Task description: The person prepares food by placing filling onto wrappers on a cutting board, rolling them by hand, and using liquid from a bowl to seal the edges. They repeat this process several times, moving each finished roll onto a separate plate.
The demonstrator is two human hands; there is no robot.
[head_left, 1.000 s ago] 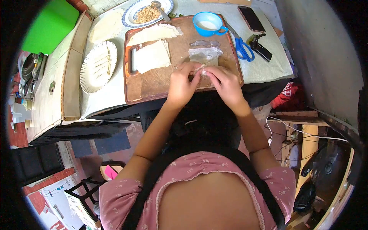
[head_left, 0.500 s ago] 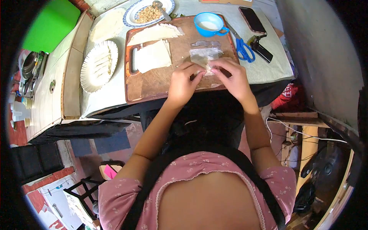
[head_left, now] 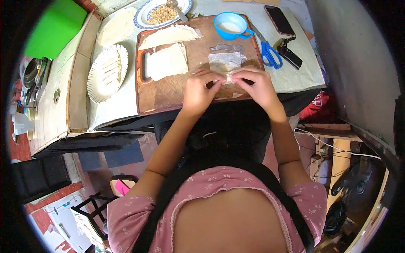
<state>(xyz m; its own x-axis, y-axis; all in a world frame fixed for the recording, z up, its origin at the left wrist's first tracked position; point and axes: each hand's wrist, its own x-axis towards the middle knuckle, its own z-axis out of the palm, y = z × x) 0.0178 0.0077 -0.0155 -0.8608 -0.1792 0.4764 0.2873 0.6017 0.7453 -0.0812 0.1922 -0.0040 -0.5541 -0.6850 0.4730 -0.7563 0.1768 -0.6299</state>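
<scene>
A thin pale wrapper sheet (head_left: 225,61) lies on the right part of the brown cutting board (head_left: 168,95), with a bit of filling at its near edge. My left hand (head_left: 201,89) pinches that near edge on the left, thumb against fingers. On the right side my right hand (head_left: 256,86) pinches the same edge, close to the left fingertips. Left of my hands sits a stack of square wrappers (head_left: 168,62). Behind it is a half-round wrapper piece (head_left: 171,36). A blue cup (head_left: 231,26) of white liquid stands at the board's back right.
Blue scissors (head_left: 270,55), a phone (head_left: 279,20) and a black object (head_left: 291,55) lie to the right. On the left, a fluted white plate (head_left: 95,80) holds several slim rolls. A blue-rimmed plate (head_left: 141,19) at the back bears crumbly filling and a spoon (head_left: 181,14).
Both hands stay at the wrapper's near edge, their fingertips shifted only slightly. The view has moved a little; the other things on the table keep their places.
</scene>
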